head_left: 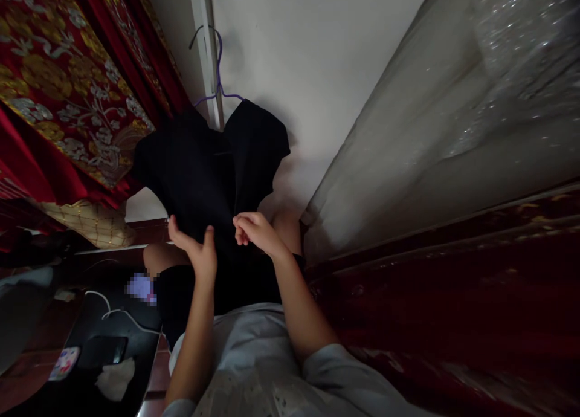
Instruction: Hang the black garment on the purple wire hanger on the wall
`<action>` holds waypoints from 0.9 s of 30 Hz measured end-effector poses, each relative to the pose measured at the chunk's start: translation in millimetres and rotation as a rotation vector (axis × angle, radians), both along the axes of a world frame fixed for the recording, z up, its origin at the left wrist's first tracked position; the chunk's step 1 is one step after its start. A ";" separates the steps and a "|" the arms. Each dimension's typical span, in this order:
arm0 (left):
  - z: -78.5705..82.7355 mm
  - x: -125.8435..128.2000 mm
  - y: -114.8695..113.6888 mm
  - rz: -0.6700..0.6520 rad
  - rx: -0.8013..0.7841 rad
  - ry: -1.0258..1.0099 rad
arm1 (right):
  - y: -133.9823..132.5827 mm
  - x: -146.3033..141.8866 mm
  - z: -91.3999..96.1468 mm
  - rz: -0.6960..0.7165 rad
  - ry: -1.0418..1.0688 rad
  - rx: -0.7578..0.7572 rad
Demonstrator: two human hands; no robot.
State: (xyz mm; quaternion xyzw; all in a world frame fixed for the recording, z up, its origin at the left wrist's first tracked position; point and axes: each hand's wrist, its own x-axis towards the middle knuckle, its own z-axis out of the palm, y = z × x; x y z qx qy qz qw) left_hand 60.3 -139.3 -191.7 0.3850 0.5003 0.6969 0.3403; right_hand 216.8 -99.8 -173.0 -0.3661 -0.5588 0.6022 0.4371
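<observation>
A black short-sleeved garment (199,163) hangs in front of me on a thin purple hanger (219,72). My left hand (197,248) is at the garment's lower left side, with thumb and fingers spread apart and the palm turned toward the cloth. Close to the middle of the garment, my right hand (254,229) is closed in a pinch on the edge of its front opening. The dark cloth makes its lower end hard to tell from my black shorts (174,296).
The hanger's hook goes over a pale upright strip (206,30) by the wall. Red embroidered cloth (67,72) hangs at left. A dark bench (113,320) holds a phone (103,349), crumpled tissue (115,379) and white cable (127,313). Plastic-wrapped panel (408,133) leans at right.
</observation>
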 end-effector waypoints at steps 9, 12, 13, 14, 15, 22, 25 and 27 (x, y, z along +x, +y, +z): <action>-17.3 30.1 17.9 -0.183 0.036 0.344 | 24.0 0.7 27.3 0.012 -0.010 0.050; -28.1 26.7 28.2 -0.210 -0.047 0.568 | 68.1 3.8 73.1 -0.209 0.109 0.075; -30.4 26.4 29.9 -0.227 -0.082 0.667 | 82.3 4.3 90.9 -0.279 0.156 0.117; -31.0 26.3 31.1 -0.254 -0.110 0.764 | 94.1 4.1 107.7 -0.329 0.190 0.152; -29.5 26.0 32.2 -0.284 -0.130 0.846 | 102.8 2.9 122.0 -0.360 0.210 0.174; 60.0 11.2 66.4 -0.293 0.156 0.970 | 83.6 -12.1 131.1 -0.351 0.192 0.231; 120.6 5.9 93.9 -0.178 0.465 0.905 | 73.3 -8.2 125.2 -0.347 0.160 0.293; 151.6 6.4 109.4 -0.188 0.533 0.965 | 73.9 -5.0 127.8 -0.354 0.126 0.370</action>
